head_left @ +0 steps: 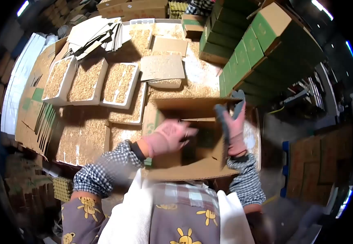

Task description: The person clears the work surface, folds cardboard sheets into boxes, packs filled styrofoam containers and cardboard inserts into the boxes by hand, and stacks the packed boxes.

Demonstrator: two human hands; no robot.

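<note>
An open cardboard box (196, 168) stands at the table's near edge, its flaps spread and its inside dark. My left hand (170, 137), in a pink glove, is over the box's left side, its fingers blurred by motion and reaching over the opening. At the right wall of the box is my right hand (234, 126), in a pink and grey glove. Its fingers point up and are apart, with the thumb side near the box flap. What lies at the bottom of the box is too dark to tell.
White trays (119, 85) filled with yellowish grains stand at the left. Cardboard sheets (162, 67) lie on a tray behind the box, and more sheets (97, 34) are piled at the back left. Green and brown boxes (247, 53) are stacked at the right.
</note>
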